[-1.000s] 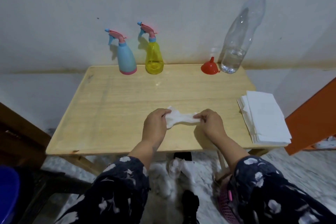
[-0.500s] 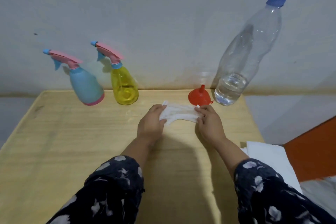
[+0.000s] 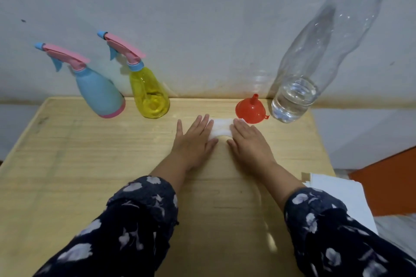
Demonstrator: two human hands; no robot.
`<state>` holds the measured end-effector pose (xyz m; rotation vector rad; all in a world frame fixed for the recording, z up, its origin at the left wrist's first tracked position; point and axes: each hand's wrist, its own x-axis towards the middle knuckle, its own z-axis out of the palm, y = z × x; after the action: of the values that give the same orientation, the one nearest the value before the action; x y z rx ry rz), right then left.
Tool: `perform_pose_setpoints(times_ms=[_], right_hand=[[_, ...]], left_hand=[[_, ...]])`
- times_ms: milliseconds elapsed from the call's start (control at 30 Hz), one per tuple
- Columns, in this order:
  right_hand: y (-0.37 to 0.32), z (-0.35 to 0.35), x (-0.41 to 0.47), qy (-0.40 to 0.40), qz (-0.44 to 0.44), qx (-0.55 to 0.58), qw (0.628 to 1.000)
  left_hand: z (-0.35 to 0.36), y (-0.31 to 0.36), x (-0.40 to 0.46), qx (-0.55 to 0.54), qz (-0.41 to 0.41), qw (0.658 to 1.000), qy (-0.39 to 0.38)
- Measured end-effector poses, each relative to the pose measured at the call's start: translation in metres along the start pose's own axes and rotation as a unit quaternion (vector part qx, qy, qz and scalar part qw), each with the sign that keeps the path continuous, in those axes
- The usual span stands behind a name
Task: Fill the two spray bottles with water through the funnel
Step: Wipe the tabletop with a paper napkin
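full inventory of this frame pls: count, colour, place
spray bottle: 1, blue with pink trigger, back left of table
spray bottle: 1, yellow with pink trigger, right of the blue one
funnel: 1, red, mouth down, back right
water bottle: 1, clear with blue cap, partly full, right of funnel
tissue: 1, white, flat before funnel
paper stack: 1, white, table's right edge
table: 1, light wood
left hand: flat, fingers on tissue
right hand: flat, on tissue

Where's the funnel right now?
In the head view the red funnel sits upside down, spout up, at the table's far right, just left of the water bottle and beside the right hand.
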<state>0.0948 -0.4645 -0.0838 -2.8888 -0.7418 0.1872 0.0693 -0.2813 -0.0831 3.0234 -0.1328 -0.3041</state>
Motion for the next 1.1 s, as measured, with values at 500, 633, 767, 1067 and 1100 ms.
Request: perform_pose_setpoints(times_ms=[500, 633, 767, 1067, 1100], right_hand=[[-0.030, 0.003, -0.078, -0.036, 0.020, 0.015, 0.999], [-0.049, 0.009, -0.120, -0.052, 0.033, 0.019, 0.998], [-0.072, 0.013, -0.166, -0.063, 0.046, 0.022, 0.997], [-0.117, 0.029, -0.257, -0.064, 0.063, 0.019, 0.996], [-0.121, 0.031, -0.265, -0.062, 0.064, 0.014, 0.996]], left_hand=[[0.013, 0.013, -0.078, 0.004, 0.019, 0.999, -0.031], [0.018, 0.018, -0.119, -0.009, 0.024, 0.998, -0.052], [0.021, 0.023, -0.162, -0.010, 0.036, 0.998, -0.059], [0.044, 0.034, -0.263, -0.006, 0.062, 0.996, -0.060], [0.047, 0.034, -0.272, -0.002, 0.066, 0.996, -0.058]])
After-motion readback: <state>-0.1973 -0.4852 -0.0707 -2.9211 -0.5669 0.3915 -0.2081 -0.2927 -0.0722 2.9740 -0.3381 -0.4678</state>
